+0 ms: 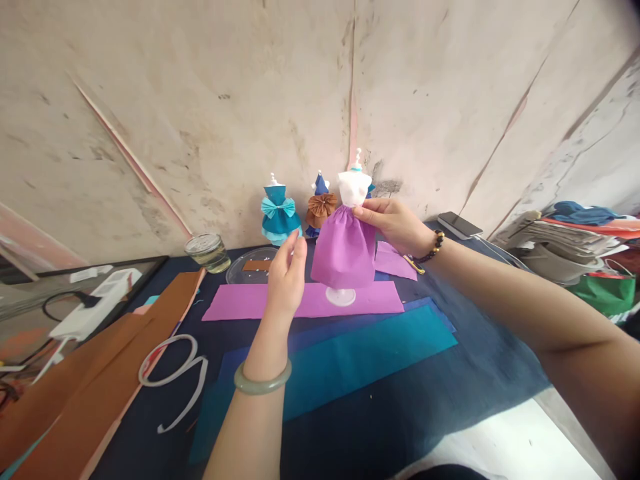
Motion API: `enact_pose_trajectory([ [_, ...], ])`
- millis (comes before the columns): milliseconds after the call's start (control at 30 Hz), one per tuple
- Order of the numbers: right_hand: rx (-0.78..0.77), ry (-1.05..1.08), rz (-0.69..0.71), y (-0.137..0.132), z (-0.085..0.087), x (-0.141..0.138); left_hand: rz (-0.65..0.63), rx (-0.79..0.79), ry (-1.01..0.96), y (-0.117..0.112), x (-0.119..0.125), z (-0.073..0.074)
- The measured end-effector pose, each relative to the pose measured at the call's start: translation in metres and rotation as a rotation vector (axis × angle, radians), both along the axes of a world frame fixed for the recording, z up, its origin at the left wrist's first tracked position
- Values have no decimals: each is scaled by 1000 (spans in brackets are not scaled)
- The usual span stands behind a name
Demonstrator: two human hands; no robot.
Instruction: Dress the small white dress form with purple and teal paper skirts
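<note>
Flaring from gathers, the purple skirt (344, 250) is pinched by right fingers (379, 205), left fingers (287, 249) outstretched.

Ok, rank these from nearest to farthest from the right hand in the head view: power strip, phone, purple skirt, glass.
1. Purple skirt: held at its waist by the right hand.
2. Phone: on the right, toward the back.
3. Glass: on the left.
4. Power strip: farther left still.
</note>
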State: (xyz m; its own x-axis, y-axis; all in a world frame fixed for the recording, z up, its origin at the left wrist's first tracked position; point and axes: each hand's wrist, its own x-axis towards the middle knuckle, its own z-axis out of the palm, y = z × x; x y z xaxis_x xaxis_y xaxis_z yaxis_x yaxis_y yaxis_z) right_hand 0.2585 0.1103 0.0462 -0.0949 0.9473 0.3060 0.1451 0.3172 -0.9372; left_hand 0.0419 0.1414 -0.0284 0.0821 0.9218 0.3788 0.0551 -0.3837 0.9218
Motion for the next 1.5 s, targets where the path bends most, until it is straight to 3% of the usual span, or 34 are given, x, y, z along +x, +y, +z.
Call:
enact_pose_trajectory([
  [100, 10, 8, 7, 3, 5, 16, -64, -180, -78, 11, 6, -10],
  [167, -10, -2, 19, 2, 6, 21, -98, -200, -133, 11, 10, -12],
  [267, -52, -27, 74, -1, 1, 21, -86, -56, -119, 0, 12, -5],
  [433, -92, -108, 133, -11, -10, 4, -135, 170, 98, -22, 13, 6],
  [700, -44, -111, 88, -17, -16, -19, -90, 243, 227, -25, 21, 5],
  [867, -70, -93, -43, -11, -15, -15, -145, 16, 59, -14, 18, 0],
  [1067, -37, 191, -143, 2, -4, 15, -64, -407, -190, 6, 17, -10],
  [1167, -8, 256, -178, 3, 0, 28, -146, -555, -266, 9, 17, -11],
  [1367, -33, 334, -157, -1, -5, 32, -463, -646, -476, 1, 19, -5],
  [1500, -58, 345, -106, -1, -9, 27, -495, -673, -493, -1, 21, -6],
])
